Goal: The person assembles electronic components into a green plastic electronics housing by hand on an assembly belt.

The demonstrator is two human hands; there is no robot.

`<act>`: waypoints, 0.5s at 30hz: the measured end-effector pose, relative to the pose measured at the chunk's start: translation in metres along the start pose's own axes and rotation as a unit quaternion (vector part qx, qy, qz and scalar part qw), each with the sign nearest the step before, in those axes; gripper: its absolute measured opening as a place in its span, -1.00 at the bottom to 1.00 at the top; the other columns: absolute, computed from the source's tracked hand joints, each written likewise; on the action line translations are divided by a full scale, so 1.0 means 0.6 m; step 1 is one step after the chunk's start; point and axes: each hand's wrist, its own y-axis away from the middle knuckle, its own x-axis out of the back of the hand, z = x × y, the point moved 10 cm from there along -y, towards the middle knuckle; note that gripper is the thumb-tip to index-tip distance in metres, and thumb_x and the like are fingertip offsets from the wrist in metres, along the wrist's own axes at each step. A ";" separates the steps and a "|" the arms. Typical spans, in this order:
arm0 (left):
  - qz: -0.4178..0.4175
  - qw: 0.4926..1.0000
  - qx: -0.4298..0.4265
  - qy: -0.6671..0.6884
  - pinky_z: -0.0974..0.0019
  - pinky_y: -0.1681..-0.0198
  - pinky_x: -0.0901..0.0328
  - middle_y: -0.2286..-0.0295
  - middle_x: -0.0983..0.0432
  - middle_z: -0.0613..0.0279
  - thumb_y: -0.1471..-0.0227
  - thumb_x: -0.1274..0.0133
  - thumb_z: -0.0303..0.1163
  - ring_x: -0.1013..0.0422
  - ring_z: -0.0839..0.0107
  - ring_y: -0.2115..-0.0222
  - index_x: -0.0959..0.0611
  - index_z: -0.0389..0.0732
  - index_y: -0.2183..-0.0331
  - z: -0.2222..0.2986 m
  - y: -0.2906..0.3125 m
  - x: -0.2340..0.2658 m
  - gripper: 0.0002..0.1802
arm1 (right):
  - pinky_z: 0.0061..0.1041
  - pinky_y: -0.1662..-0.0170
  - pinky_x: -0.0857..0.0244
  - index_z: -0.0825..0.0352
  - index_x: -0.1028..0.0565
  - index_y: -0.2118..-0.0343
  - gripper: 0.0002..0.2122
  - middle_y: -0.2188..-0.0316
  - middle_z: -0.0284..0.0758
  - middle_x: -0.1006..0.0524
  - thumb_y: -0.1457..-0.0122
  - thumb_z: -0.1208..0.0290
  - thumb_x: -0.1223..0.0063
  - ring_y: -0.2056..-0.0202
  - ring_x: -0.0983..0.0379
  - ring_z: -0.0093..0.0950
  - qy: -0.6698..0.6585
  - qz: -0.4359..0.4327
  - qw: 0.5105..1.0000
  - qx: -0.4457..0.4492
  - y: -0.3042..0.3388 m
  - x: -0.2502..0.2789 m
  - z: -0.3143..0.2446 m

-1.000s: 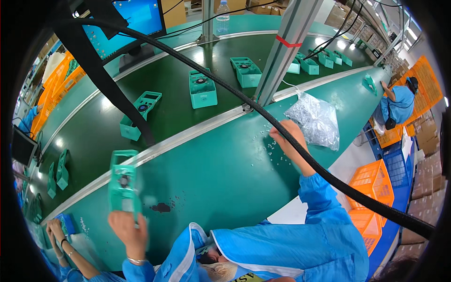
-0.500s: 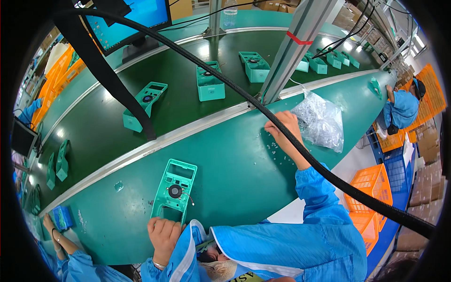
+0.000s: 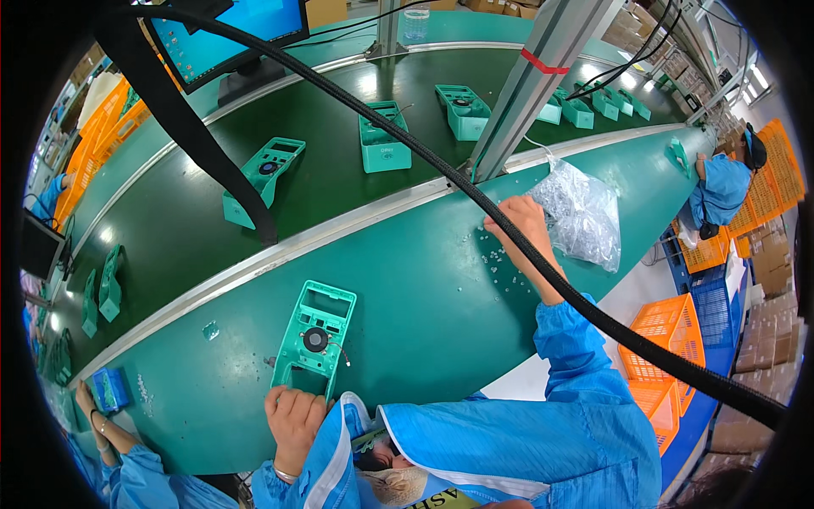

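My left hand is closed round the near end of a green plastic housing, which lies on the green worktable. A round black fan with a short wire sits in the housing. My right hand is over the table near scattered small clear pieces. Its fingers are bent together, partly behind a black cable, and whatever they hold cannot be made out. Beside that hand lies a clear plastic bag full of small pieces.
A thick black braided cable crosses the view. Several green housings, one with a fan, stand on the dark green conveyor behind a metal rail. A metal post rises by the bag. Orange crates stand at right; another person's arm is at left.
My right hand has shifted slightly right, with more of the loose clear pieces showing below it. My left hand keeps its hold on the housing. The whole view has tilted a little.
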 end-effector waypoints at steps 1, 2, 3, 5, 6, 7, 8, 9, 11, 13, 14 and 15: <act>0.000 1.000 0.001 0.000 0.04 -0.05 -0.29 0.45 -0.43 0.33 0.07 -0.30 -0.30 -0.43 0.32 0.34 -0.59 -0.08 0.37 0.000 0.000 0.000 -0.78 | -0.25 0.07 -0.24 0.20 -0.65 0.43 -0.91 0.37 -0.43 -0.53 0.02 0.47 -0.35 0.15 -0.43 -0.30 0.010 -0.008 1.000 0.004 0.002 -0.002 -0.001; 0.001 1.000 0.000 -0.002 0.03 -0.05 -0.28 0.45 -0.43 0.33 0.07 -0.30 -0.30 -0.44 0.32 0.34 -0.59 -0.08 0.37 -0.001 0.001 -0.001 -0.78 | -0.25 0.07 -0.24 0.20 -0.65 0.43 -0.91 0.37 -0.43 -0.53 0.02 0.47 -0.35 0.15 -0.43 -0.30 0.010 -0.009 1.000 0.004 0.004 -0.001 -0.002; 0.001 1.000 0.001 -0.004 0.03 -0.05 -0.28 0.45 -0.43 0.32 0.07 -0.30 -0.30 -0.44 0.32 0.34 -0.59 -0.08 0.37 -0.001 0.001 -0.001 -0.78 | -0.25 0.06 -0.24 0.20 -0.65 0.43 -0.91 0.37 -0.43 -0.53 0.03 0.47 -0.36 0.15 -0.43 -0.30 0.004 -0.013 1.000 0.009 0.006 0.000 -0.006; 0.004 1.000 -0.003 -0.006 0.03 -0.05 -0.28 0.45 -0.43 0.32 0.07 -0.30 -0.30 -0.44 0.32 0.34 -0.59 -0.08 0.37 -0.001 0.002 -0.001 -0.78 | -0.24 0.05 -0.24 0.19 -0.65 0.43 -0.90 0.37 -0.43 -0.53 0.03 0.47 -0.36 0.15 -0.43 -0.30 0.000 -0.018 1.000 0.014 0.011 0.000 -0.011; 0.007 1.000 -0.008 -0.010 0.03 -0.05 -0.28 0.45 -0.43 0.32 0.07 -0.30 -0.30 -0.44 0.32 0.35 -0.59 -0.08 0.37 0.000 0.003 -0.001 -0.78 | -0.25 0.04 -0.25 0.19 -0.64 0.43 -0.90 0.36 -0.43 -0.54 0.03 0.47 -0.36 0.14 -0.43 -0.30 0.014 -0.022 1.000 0.015 0.013 -0.003 -0.012; 0.006 1.000 -0.007 -0.009 0.03 -0.05 -0.28 0.45 -0.43 0.32 0.07 -0.30 -0.30 -0.44 0.32 0.35 -0.59 -0.08 0.37 0.000 0.002 -0.001 -0.78 | -0.25 0.03 -0.25 0.19 -0.64 0.43 -0.90 0.36 -0.43 -0.54 0.04 0.48 -0.36 0.14 -0.44 -0.31 0.027 -0.027 0.999 0.015 0.014 -0.006 -0.013; 0.006 1.000 -0.006 -0.008 0.02 -0.05 -0.29 0.45 -0.43 0.32 0.07 -0.30 -0.30 -0.44 0.32 0.35 -0.59 -0.08 0.37 0.000 0.001 0.000 -0.78 | -0.25 0.03 -0.25 0.19 -0.64 0.43 -0.90 0.36 -0.43 -0.54 0.04 0.48 -0.36 0.14 -0.44 -0.31 0.027 -0.028 0.999 0.015 0.015 -0.009 -0.013; 0.006 1.000 -0.005 -0.007 0.02 -0.05 -0.29 0.45 -0.43 0.32 0.07 -0.30 -0.30 -0.43 0.32 0.35 -0.59 -0.08 0.37 0.000 0.001 0.000 -0.78 | -0.25 0.03 -0.24 0.19 -0.64 0.44 -0.90 0.36 -0.43 -0.54 0.04 0.48 -0.36 0.13 -0.44 -0.31 0.030 -0.029 0.999 0.025 0.016 -0.013 -0.017; 0.007 1.000 -0.006 -0.007 0.02 -0.05 -0.29 0.45 -0.43 0.32 0.06 -0.30 -0.30 -0.43 0.32 0.34 -0.59 -0.09 0.37 -0.002 0.002 -0.001 -0.78 | -0.25 0.03 -0.24 0.19 -0.64 0.45 -0.90 0.36 -0.43 -0.54 0.05 0.48 -0.36 0.13 -0.44 -0.31 0.033 -0.031 0.998 0.035 0.016 -0.016 -0.025; 0.008 1.000 -0.007 -0.007 0.02 -0.05 -0.28 0.45 -0.43 0.32 0.06 -0.30 -0.30 -0.43 0.32 0.34 -0.59 -0.09 0.37 -0.001 0.001 -0.001 -0.78 | -0.26 0.03 -0.24 0.19 -0.64 0.46 -0.91 0.37 -0.44 -0.55 0.05 0.49 -0.36 0.13 -0.44 -0.32 0.028 -0.041 0.998 0.046 0.017 -0.014 -0.035; 0.006 1.000 -0.005 -0.004 0.02 -0.05 -0.28 0.45 -0.43 0.32 0.06 -0.30 -0.30 -0.43 0.32 0.34 -0.59 -0.09 0.37 -0.001 0.000 -0.001 -0.78 | -0.26 0.03 -0.24 0.19 -0.64 0.46 -0.91 0.37 -0.44 -0.55 0.05 0.49 -0.36 0.13 -0.44 -0.32 0.028 -0.042 0.998 0.046 0.018 -0.017 -0.029; 0.004 1.000 -0.003 -0.002 0.02 -0.05 -0.28 0.45 -0.43 0.32 0.06 -0.29 -0.30 -0.43 0.32 0.33 -0.59 -0.09 0.37 -0.001 -0.001 -0.001 -0.79 | -0.26 0.04 -0.24 0.19 -0.65 0.46 -0.91 0.38 -0.43 -0.55 0.05 0.49 -0.36 0.14 -0.44 -0.32 0.000 -0.036 0.999 0.041 0.019 -0.018 -0.016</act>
